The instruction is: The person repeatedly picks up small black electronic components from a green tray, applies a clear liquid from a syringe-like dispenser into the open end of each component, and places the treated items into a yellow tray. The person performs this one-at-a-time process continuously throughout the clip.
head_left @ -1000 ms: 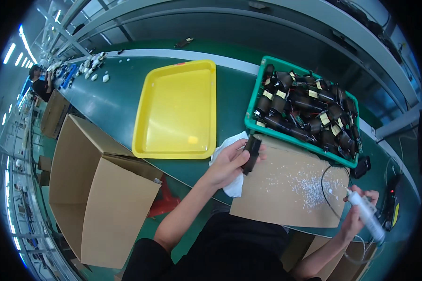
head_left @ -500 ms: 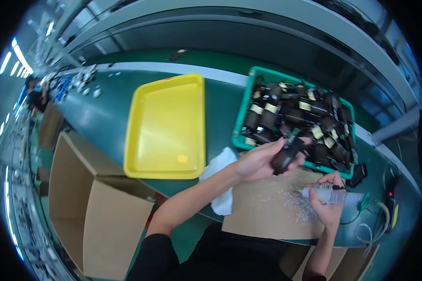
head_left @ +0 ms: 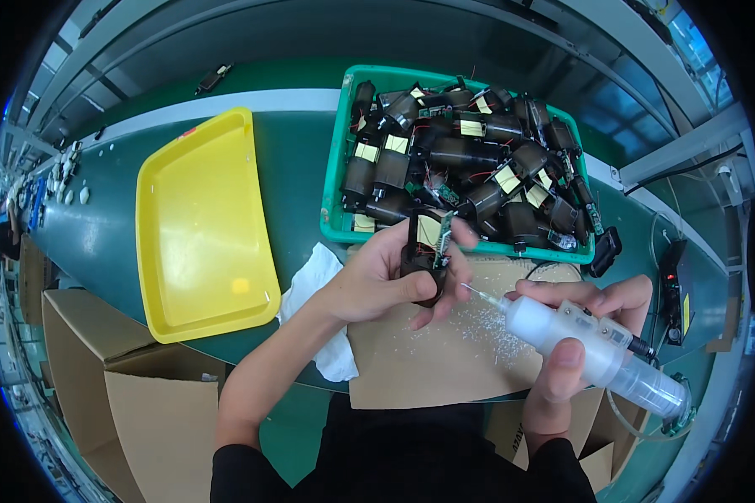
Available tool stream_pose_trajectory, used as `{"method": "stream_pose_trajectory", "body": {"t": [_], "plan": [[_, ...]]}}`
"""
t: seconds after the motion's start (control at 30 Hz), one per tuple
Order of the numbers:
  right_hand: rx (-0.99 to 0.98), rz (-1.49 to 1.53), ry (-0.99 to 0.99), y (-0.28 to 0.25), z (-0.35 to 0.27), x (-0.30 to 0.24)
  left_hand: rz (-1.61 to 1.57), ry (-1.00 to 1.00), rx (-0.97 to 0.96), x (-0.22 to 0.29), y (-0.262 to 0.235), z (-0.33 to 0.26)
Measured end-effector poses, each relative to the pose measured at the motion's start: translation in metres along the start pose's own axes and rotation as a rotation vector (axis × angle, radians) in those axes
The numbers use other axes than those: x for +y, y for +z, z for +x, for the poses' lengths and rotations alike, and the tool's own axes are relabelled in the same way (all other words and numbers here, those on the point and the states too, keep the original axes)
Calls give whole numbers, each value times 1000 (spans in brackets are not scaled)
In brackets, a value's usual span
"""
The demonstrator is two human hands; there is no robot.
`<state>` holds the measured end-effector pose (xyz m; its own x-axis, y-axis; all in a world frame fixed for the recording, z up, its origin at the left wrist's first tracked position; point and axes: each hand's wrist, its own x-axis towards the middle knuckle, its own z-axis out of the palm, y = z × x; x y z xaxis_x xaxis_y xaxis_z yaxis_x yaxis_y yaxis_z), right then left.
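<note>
My left hand (head_left: 377, 281) is curled closed, thumb across the grip; my right hand (head_left: 575, 339) is fisted just beside it, thumb up.

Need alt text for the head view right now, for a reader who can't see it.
Left hand holds a black cylindrical part above a cardboard sheet; right hand aims a clear syringe dispenser at it. Behind: green bin of similar parts, yellow tray.

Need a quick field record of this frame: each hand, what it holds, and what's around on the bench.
left hand: grips a black cylindrical motor part with a small green circuit board on it
right hand: holds a translucent syringe dispenser, needle tip pointed at the part, close to it
work surface: cardboard sheet speckled with white bits
green bin: full of similar black parts
yellow tray: to the left
white cloth: under left wrist
cardboard boxes: lower left
</note>
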<state>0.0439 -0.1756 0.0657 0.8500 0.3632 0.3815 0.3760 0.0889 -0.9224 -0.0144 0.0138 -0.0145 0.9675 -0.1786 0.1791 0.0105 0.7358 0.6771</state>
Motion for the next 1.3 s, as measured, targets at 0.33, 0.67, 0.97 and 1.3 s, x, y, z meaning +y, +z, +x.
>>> {"method": "stream_pose_trajectory", "body": {"t": [0.33,0.67,0.97,1.3], "plan": [[37,-83,81,9,-9,-7,32,-113,64,-1,17,-1],[-360,-71,-263,-11,-4,12,-13,-57,52,-1,7,-4],[-400,52,-197,-9,-3,15,57,-96,111,-1,8,-5],[-471,31,-141,-9,1,12,123,-91,88,-4,1,-6]]}}
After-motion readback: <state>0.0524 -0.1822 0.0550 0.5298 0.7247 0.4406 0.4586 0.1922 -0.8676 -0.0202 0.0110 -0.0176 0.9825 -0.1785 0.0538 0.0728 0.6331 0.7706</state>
